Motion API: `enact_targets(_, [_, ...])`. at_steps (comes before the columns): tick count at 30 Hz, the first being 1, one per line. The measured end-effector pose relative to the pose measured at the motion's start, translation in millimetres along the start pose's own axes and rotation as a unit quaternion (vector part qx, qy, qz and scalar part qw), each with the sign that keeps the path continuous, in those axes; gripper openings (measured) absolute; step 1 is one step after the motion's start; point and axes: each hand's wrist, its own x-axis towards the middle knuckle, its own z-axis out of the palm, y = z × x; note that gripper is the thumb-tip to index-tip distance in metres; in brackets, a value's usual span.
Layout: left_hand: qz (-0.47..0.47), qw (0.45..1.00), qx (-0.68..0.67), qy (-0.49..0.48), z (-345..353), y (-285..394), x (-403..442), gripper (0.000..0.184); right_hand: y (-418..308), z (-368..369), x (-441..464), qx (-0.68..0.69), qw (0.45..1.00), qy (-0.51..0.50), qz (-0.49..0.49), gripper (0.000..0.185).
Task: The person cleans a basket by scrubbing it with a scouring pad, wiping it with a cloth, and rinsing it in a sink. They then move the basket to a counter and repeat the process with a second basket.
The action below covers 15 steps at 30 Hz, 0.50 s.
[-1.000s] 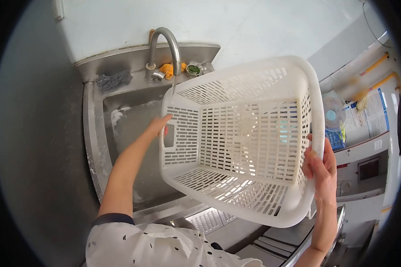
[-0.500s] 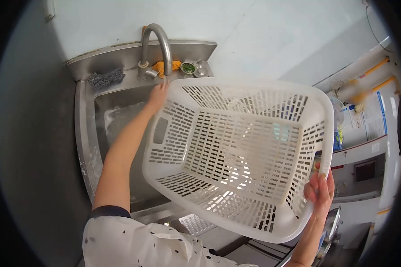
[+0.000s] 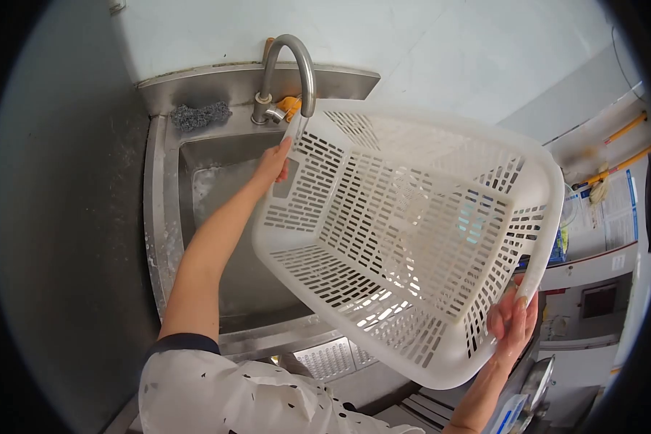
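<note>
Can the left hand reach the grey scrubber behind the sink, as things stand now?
Probably yes: nothing visible stands between the left hand and the grey scrubber, but that hand must first release the white basket.

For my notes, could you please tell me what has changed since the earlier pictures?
The white plastic basket has turned: its left end went toward the faucet, its right end toward the person. The left hand and right hand still hold it; the grey scrubber stayed put.

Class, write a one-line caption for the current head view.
Two hands grip a white slotted basket beneath a curved faucet.
</note>
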Motion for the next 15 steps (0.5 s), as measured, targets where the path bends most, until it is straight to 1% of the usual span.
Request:
enact_targets(1, [-0.005, 0.999, 0.04, 0.031, 5.5, 20.4, -5.6, 0.053, -0.2, 1.3, -3.0, 0.0, 1.0, -0.002, 0.001, 0.04])
enact_targets(2, [-0.009, 0.995, 0.079, 0.063, 14.2, 36.7, -6.2, 0.053, 1.6, 0.8, -5.0, 0.003, 1.0, 0.018, -0.005, 0.04])
enact_targets(3, [0.052, 0.978, 0.15, 0.134, 24.8, 43.6, 1.9, 0.054, 7.1, -0.7, -5.4, 0.007, 0.999, 0.037, -0.013, 0.039])
enact_targets(4, [0.111, 0.948, 0.217, 0.205, 35.3, 47.7, 11.4, 0.054, 12.7, -2.3, -5.3, 0.01, 0.998, 0.055, -0.019, 0.039])
enact_targets(5, [0.166, 0.904, 0.283, 0.274, 41.0, 50.2, 20.1, 0.054, 16.8, -5.3, -7.5, 0.005, 0.998, 0.063, -0.026, 0.036])
enact_targets(8, [0.196, 0.916, 0.253, 0.242, 45.0, 70.1, 19.9, 0.05, 22.7, -6.0, -16.3, 0.019, 0.994, 0.096, -0.04, 0.035])
enact_targets(9, [0.223, 0.917, 0.265, 0.199, 36.1, 72.0, 20.4, 0.046, 24.2, -9.7, -18.9, 0.019, 0.995, 0.093, -0.041, 0.035])
enact_targets(11, [0.228, 0.932, 0.234, 0.154, 17.0, 72.9, 12.3, 0.04, 27.2, -18.4, -18.4, 0.013, 0.997, 0.076, -0.032, 0.035])
enact_targets(12, [0.227, 0.94, 0.219, 0.13, 5.2, 72.1, 5.5, 0.039, 31.4, -20.6, -21.0, 0.013, 0.997, 0.07, -0.025, 0.035])
enact_targets(15, [0.163, 0.958, 0.21, 0.111, -31.2, 65.9, -21.0, 0.038, 50.9, -17.3, -17.4, 0.055, 0.994, 0.088, 0.043, 0.036])
